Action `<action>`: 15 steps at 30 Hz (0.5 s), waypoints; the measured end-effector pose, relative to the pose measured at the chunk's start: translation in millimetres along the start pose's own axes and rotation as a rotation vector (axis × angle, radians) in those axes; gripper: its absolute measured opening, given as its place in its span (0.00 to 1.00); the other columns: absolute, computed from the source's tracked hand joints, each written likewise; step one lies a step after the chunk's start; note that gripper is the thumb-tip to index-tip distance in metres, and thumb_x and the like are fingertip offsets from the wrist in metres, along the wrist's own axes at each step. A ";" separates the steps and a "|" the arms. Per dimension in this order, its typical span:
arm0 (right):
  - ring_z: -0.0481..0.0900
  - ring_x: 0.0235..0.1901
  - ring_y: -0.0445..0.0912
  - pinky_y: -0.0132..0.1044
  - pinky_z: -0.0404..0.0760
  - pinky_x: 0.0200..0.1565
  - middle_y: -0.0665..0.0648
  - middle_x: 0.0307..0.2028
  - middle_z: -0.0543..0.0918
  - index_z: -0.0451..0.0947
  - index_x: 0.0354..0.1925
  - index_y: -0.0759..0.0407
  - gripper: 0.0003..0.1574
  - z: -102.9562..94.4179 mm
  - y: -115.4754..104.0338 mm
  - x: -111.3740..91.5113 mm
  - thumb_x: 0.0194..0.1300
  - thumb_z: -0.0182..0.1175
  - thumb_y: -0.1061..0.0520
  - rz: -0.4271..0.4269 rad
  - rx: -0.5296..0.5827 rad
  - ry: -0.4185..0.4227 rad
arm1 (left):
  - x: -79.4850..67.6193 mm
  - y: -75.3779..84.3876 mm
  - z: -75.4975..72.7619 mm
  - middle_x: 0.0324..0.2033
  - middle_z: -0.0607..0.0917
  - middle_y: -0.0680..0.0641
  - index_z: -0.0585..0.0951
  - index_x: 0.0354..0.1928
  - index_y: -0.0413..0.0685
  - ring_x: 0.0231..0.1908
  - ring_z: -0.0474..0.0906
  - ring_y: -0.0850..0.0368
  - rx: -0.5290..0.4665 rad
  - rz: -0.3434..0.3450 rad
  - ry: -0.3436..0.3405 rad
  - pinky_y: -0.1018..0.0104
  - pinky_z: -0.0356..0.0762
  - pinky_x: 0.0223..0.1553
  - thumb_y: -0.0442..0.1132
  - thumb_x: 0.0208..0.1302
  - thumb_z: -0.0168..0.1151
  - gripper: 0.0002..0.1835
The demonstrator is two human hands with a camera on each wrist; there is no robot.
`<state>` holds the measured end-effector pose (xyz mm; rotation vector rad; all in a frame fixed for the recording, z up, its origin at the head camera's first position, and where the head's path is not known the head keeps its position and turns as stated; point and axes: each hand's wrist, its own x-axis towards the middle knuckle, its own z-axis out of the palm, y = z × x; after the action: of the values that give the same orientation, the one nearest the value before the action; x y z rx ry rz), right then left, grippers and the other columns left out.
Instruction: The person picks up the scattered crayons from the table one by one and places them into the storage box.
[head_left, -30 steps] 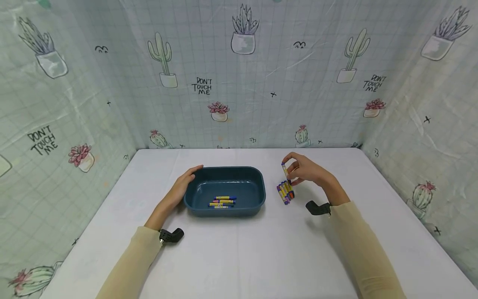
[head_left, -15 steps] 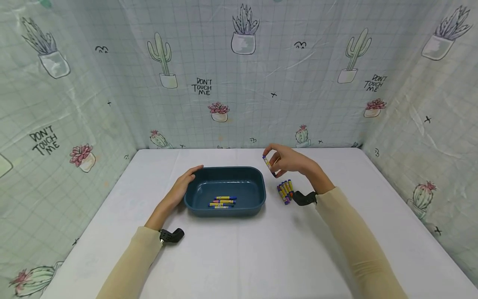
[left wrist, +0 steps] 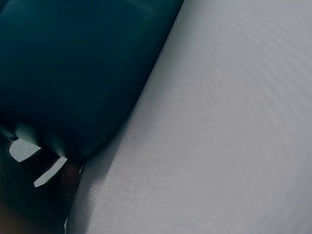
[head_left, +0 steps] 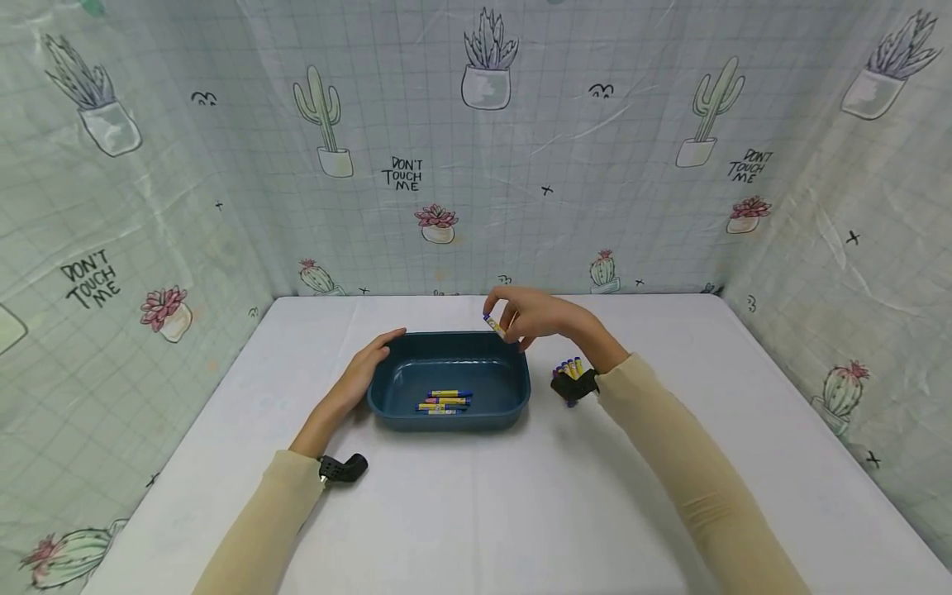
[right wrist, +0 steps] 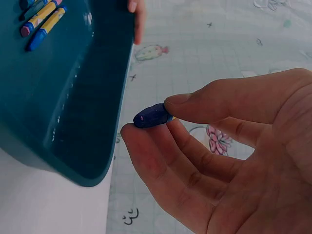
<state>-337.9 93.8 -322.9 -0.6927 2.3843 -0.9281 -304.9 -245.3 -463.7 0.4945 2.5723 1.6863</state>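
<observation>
In the head view my left hand (head_left: 360,370) grips the rim at the left back corner of a dark teal plastic tray (head_left: 449,422). Its fingers are dark and partly out of sight in the left wrist view. My right hand (head_left: 541,314) pinches a dark blue crayon (right wrist: 152,116) with a yellow wrapper between thumb and fingers. That crayon is held tilted above the tray's right back corner. Several yellow-wrapped crayons (head_left: 449,402) lie side by side inside the tray, near its front wall. A small group of other crayons (head_left: 573,366) lies right of the tray, partly hidden by the right wrist strap.
A white cloth (head_left: 476,512) covers the table. Behind and on both sides hangs a patterned curtain (head_left: 476,182) with cactus drawings. Black wrist mounts (head_left: 345,468) sit at both sleeve cuffs.
My right hand has carried the crayon left, from above the loose group on the table to the tray's right back corner. The left hand and tray have stayed put.
</observation>
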 end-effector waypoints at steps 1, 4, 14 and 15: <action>0.85 0.51 0.65 0.52 0.90 0.46 0.69 0.52 0.80 0.68 0.67 0.56 0.33 0.7 -1.7 2.2 0.66 0.60 0.68 -0.001 -0.006 -0.011 | -0.9 3.4 0.0 0.80 0.60 0.37 0.62 0.79 0.41 0.81 0.48 0.37 -0.003 -0.002 -0.005 0.36 0.41 0.81 0.36 0.84 0.32 0.27; 0.84 0.53 0.66 0.52 0.90 0.46 0.70 0.55 0.80 0.69 0.66 0.54 0.33 2.6 -5.2 8.9 0.65 0.60 0.68 -0.008 -0.021 -0.042 | -6.0 18.3 -1.1 0.79 0.60 0.34 0.61 0.78 0.37 0.81 0.48 0.34 -0.002 -0.001 -0.021 0.34 0.42 0.80 0.34 0.83 0.33 0.26; 0.85 0.53 0.64 0.55 0.90 0.47 0.70 0.58 0.80 0.70 0.66 0.53 0.33 7.9 -18.2 25.5 0.64 0.59 0.69 -0.049 -0.090 -0.138 | -12.3 35.9 -3.8 0.79 0.60 0.34 0.61 0.79 0.37 0.81 0.50 0.34 0.012 -0.012 -0.040 0.35 0.45 0.80 0.34 0.83 0.33 0.27; 0.86 0.52 0.63 0.55 0.90 0.47 0.70 0.59 0.80 0.71 0.66 0.53 0.33 8.4 -19.6 27.3 0.64 0.59 0.69 -0.051 -0.101 -0.149 | -11.5 34.4 -4.2 0.79 0.60 0.35 0.61 0.79 0.37 0.81 0.50 0.34 0.011 -0.013 -0.040 0.35 0.45 0.80 0.34 0.83 0.33 0.27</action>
<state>-348.0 60.7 -321.2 -0.8351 2.3035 -0.7530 -286.2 -239.7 -432.8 0.5055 2.5531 1.6420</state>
